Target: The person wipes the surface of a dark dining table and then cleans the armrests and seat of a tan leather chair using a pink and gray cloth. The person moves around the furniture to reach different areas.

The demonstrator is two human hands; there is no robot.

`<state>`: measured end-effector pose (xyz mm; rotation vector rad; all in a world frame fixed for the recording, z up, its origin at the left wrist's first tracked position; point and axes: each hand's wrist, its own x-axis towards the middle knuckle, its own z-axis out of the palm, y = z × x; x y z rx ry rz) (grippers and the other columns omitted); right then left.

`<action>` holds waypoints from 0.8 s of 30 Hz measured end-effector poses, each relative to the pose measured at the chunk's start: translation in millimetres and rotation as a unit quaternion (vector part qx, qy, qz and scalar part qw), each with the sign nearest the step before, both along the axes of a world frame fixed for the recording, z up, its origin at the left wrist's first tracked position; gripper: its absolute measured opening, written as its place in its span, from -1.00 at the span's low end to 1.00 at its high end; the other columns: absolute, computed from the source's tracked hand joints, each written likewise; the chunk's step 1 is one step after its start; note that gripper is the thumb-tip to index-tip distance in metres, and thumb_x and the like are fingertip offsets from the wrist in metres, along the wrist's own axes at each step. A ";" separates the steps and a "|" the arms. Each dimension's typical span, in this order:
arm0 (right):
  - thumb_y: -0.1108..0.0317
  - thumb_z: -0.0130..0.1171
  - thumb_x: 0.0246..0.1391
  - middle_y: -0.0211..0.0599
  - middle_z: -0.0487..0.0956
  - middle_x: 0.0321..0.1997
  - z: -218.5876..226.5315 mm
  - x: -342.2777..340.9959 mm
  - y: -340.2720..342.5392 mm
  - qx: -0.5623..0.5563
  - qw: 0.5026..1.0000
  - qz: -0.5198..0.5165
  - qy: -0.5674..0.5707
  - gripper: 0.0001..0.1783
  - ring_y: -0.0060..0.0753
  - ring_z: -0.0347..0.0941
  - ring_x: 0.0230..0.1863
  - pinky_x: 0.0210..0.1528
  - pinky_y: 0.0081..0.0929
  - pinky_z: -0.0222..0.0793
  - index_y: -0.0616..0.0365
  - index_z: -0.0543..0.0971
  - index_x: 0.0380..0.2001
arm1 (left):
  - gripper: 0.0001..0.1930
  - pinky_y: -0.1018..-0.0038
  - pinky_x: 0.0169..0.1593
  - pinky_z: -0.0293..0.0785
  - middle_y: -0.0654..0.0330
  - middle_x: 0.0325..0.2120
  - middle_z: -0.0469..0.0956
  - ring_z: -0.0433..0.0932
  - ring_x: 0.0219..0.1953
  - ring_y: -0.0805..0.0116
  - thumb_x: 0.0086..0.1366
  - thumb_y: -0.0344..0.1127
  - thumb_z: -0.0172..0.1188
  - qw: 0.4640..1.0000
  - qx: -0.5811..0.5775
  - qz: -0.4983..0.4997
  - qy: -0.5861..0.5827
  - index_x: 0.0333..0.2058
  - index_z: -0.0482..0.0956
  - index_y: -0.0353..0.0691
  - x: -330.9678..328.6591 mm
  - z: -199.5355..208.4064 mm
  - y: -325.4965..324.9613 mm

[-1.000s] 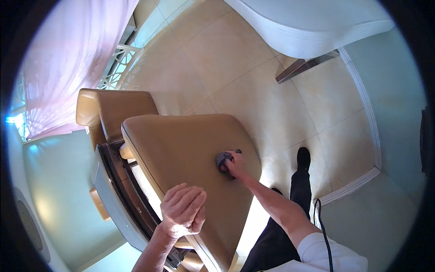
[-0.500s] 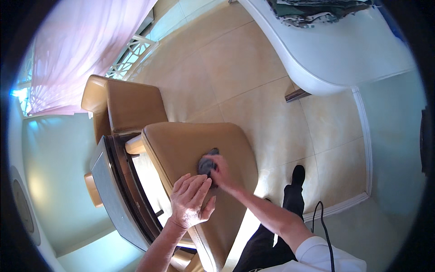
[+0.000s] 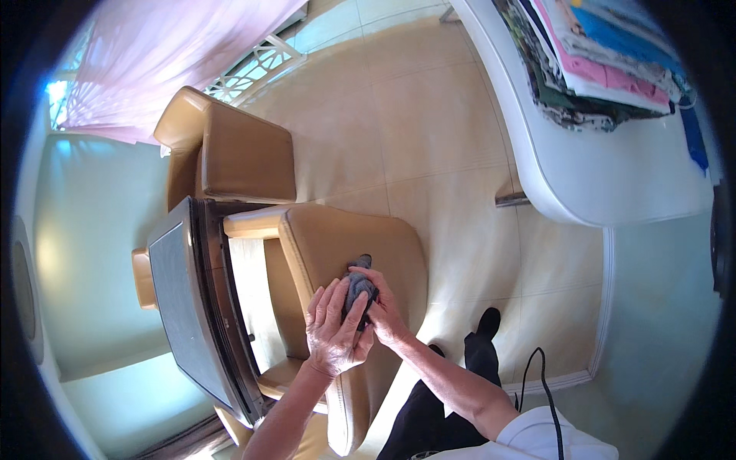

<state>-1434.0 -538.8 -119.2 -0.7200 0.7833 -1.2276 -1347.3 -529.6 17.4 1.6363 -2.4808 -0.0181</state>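
Observation:
A tan leather chair point(image 3: 399, 245) stands below me, the broad face of its backrest turned up toward my view. Against that leather my right hand point(image 3: 388, 313) grips a crumpled dark grey cloth point(image 3: 357, 290), with its thumb side hidden behind the bundle. My left hand point(image 3: 334, 331) lies close beside it, fingers stretched out over the backrest's upper edge. Its index finger touches the cloth's near side. Whether the left palm rests on the leather is hard to tell.
A dark-topped table point(image 3: 180, 299) stands left of the chair, with a second tan chair point(image 3: 249, 157) beyond. At the upper right, a white rounded table point(image 3: 590, 180) bears folded clothes point(image 3: 590, 69). A black cable point(image 3: 548, 376) hangs at my right side. A pink curtain point(image 3: 161, 69) hangs far left.
My hands have come together at the cloth, and the left index finger now overlaps its edge. The whole view has shifted, bringing more of the folded clothes into sight.

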 end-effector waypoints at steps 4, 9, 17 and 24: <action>0.40 0.02 0.29 -0.37 0.52 0.06 1.8 -1.6 -26.1 0.077 0.995 0.044 -0.039 -0.54 -0.51 0.47 -0.04 -0.04 -0.56 0.44 0.06 0.46 0.25 | -0.44 0.01 0.41 0.17 -0.12 0.25 0.46 0.43 0.29 -0.11 0.27 -0.06 0.22 0.999 -0.018 0.028 0.028 0.19 0.58 -0.17 -1.8 1.1 -3.3; 0.39 -0.01 0.35 -0.45 0.53 0.05 -7.9 -1.6 -41.7 0.171 0.983 0.069 -0.021 -0.57 -0.60 0.46 -0.06 -0.02 -0.57 0.44 0.04 0.46 0.25 | -0.35 -0.05 0.37 0.24 -0.18 0.26 0.43 0.41 0.30 -0.19 0.35 0.09 0.19 0.996 -0.027 0.030 0.078 0.25 0.48 -0.27 2.9 -0.7 -1.4; 0.37 0.25 0.13 -0.18 0.53 0.04 54.9 -22.3 -54.2 -0.052 0.983 0.061 0.168 -0.51 -0.23 0.50 0.08 0.19 -0.30 0.40 0.05 0.54 0.17 | -0.18 -0.14 0.34 0.25 -0.32 0.31 0.29 0.31 0.32 -0.40 0.29 0.11 0.33 0.966 -0.046 0.099 0.232 0.39 0.30 -0.18 7.5 5.2 1.2; 0.32 0.26 0.17 -0.36 0.59 -0.23 76.6 2.1 -129.0 -0.057 0.966 0.049 0.248 -0.66 -0.45 0.53 -0.30 -0.31 -0.53 0.43 0.01 0.62 0.03 | -0.17 -0.14 0.38 0.19 -0.29 0.36 0.20 0.17 0.40 -0.40 0.20 0.09 0.41 0.949 0.001 0.172 0.264 0.35 0.38 -0.18 17.2 11.3 -27.9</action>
